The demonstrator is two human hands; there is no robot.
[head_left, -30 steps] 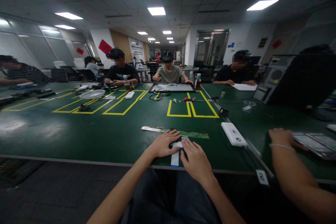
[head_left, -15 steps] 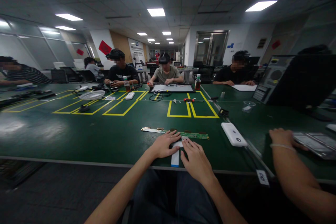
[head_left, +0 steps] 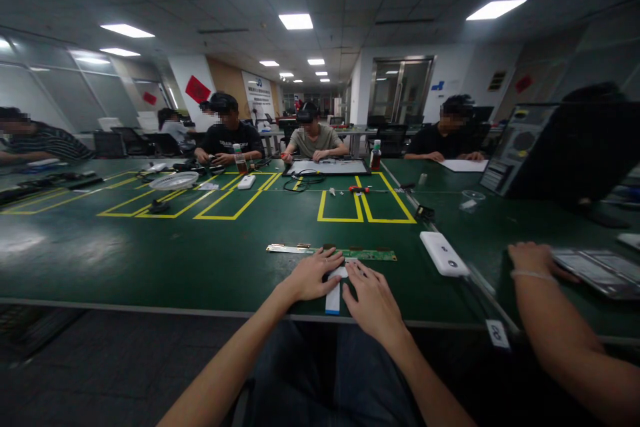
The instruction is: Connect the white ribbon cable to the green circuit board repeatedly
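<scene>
A long, narrow green circuit board (head_left: pixel 377 255) lies across the table in front of me, its left part covered by a pale strip. From its middle a white flat ribbon cable (head_left: pixel 333 299) with a blue end runs toward the table's near edge. My left hand (head_left: pixel 313 277) rests on the board and the cable's upper end, fingers stretched out and the thumb beside the cable. On the other side, my right hand (head_left: pixel 373 293) lies with extended fingers, their tips at the board's lower edge where the cable joins. The fingers partly hide that joint.
Right of my hands lies a white power bank (head_left: pixel 444 255) with a cable. Beyond it a neighbour's hand (head_left: pixel 533 260) touches a silvery flat device (head_left: pixel 597 272). A red-handled tool (head_left: pixel 359 189) lies among yellow tape outlines. A computer tower (head_left: pixel 520 147) stands at right; several people sit opposite.
The view has shifted very slightly. Both my hands stay at the board and cable, with hardly any visible movement.
</scene>
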